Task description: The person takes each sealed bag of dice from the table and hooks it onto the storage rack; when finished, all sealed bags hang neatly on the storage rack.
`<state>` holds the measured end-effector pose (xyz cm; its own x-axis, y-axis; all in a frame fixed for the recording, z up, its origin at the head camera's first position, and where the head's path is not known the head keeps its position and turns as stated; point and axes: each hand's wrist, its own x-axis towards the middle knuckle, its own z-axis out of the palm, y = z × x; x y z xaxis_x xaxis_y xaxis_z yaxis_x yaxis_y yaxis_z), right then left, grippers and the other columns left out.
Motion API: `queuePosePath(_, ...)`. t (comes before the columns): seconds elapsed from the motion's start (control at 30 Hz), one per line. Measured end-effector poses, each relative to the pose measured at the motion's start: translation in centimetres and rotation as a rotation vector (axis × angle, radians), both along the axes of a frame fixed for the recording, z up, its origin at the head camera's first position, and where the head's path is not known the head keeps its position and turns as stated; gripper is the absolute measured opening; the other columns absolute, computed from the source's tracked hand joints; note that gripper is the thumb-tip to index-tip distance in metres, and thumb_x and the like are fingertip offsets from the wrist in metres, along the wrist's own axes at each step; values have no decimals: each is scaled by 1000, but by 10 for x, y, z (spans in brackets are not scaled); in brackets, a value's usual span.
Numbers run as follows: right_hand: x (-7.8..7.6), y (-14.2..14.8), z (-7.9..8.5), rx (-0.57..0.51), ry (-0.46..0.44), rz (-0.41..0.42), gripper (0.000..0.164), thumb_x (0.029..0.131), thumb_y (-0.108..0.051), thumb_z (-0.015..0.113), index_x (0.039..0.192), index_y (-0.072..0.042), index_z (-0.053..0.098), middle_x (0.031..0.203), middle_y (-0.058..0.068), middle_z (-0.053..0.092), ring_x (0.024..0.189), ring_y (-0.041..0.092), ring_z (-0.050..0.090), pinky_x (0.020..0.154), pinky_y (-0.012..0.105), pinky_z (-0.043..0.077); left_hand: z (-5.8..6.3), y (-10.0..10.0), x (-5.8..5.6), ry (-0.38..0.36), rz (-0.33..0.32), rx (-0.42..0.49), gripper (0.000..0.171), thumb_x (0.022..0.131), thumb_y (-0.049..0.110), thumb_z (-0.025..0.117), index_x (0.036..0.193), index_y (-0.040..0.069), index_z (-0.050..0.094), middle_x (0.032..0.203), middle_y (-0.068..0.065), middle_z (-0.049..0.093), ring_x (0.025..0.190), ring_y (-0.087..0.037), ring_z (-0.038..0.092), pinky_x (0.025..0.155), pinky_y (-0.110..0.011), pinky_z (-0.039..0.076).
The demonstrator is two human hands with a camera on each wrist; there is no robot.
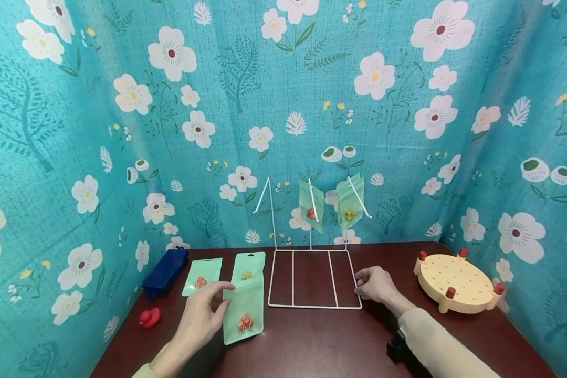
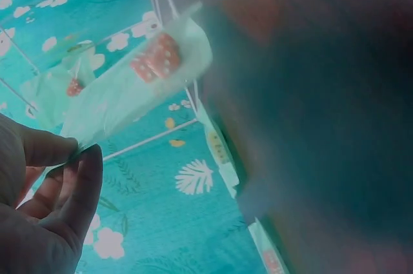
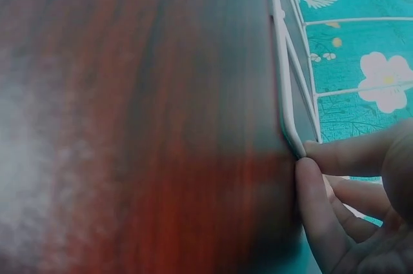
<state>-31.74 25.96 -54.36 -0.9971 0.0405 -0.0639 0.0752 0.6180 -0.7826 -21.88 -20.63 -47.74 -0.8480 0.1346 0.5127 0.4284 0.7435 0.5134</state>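
Between thumb and fingers my left hand (image 1: 199,314) pinches the upper end of a pale green zip pouch (image 1: 247,304) with red dice in it. The left wrist view shows this pouch lifted and tilted. Behind it in the head view lies a green pouch with yellow dice (image 1: 247,266), and left of that a pouch with red dice (image 1: 208,269). My right hand (image 1: 377,286) pinches the right base wire of a white wire display rack (image 1: 312,306). Two green pouches hang on the rack's middle prong (image 1: 311,202) and right prong (image 1: 359,197); its left prong (image 1: 262,196) is bare.
A dark blue case (image 1: 165,273) and a red rubber duck (image 1: 149,317) lie at the table's left. At the right sits a round cream peg board (image 1: 455,278) with red-tipped legs. A flowered teal curtain (image 1: 283,105) stands close behind the rack.
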Motion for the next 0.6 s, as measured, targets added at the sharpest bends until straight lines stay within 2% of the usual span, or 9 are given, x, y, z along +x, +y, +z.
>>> queuePosePath(0.13,0,1,2,-24,-9,-3,44,85,9,87,128,9,77,95,13,74,72,14,73,66,34,69,5,5,1,72,-36,6,43,85,-12,88,115,19,81,83,10,67,68,5,50,61,-20,48)
queuePosePath(0.33,2,0,3,-38,16,-2,46,81,12,86,126,10,78,96,16,75,72,15,77,66,36,70,14,11,0,78,-41,30,45,85,-11,89,115,21,81,97,4,79,71,4,55,62,-20,52)
queuePosePath(0.6,2,-3,1,-29,20,-16,42,80,12,86,122,8,80,91,11,74,69,13,76,64,33,69,26,22,-5,120,-103,65,43,85,-13,88,116,16,81,103,-1,81,77,-1,64,64,-21,59)
